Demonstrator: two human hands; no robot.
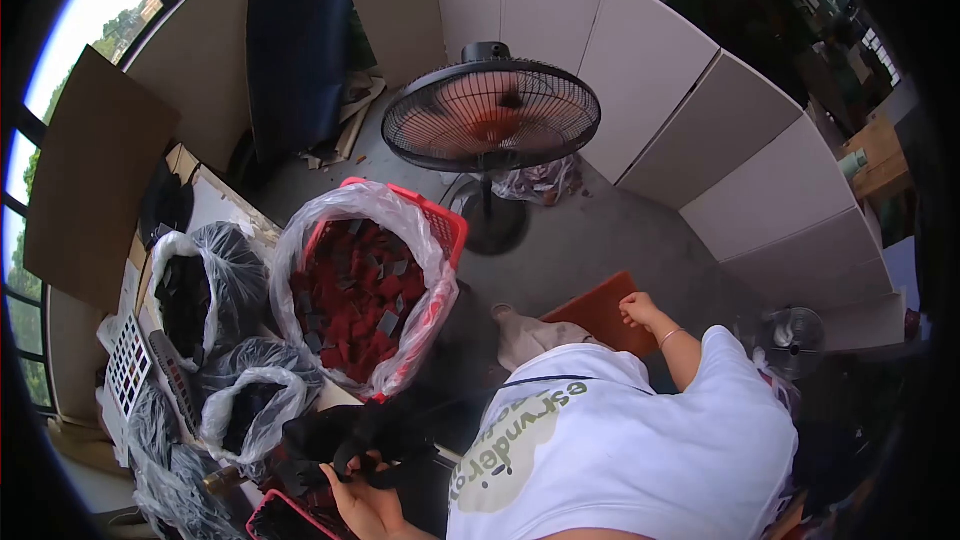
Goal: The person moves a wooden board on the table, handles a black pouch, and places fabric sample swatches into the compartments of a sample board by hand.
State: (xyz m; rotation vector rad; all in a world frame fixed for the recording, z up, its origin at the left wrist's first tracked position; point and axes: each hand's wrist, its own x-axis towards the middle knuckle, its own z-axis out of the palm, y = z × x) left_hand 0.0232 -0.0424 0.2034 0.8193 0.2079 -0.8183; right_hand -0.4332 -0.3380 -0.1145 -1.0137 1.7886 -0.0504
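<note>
My left hand (pixel 362 506) is at the lower left, its fingers closed on dark, soft-looking black material (pixel 385 432); that material partly hides the fingertips. On the right, my right hand (pixel 637 311) is curled closed above an orange-brown board (pixel 610 312), with nothing visible in it. A band circles the right wrist. Beyond the left hand stands a red basket (pixel 447 224) lined with clear plastic, holding many red and grey scraps (pixel 362 290). A pink-rimmed container (pixel 268 506) lies close to the left hand.
A black standing fan (pixel 490 120) rises behind the basket. Plastic bags (pixel 235 275) of dark pieces line the left side, beside a colour-swatch card (pixel 129 365). Pale panels (pixel 640 65) curve around the back and right. A small fan (pixel 797 330) is at the right.
</note>
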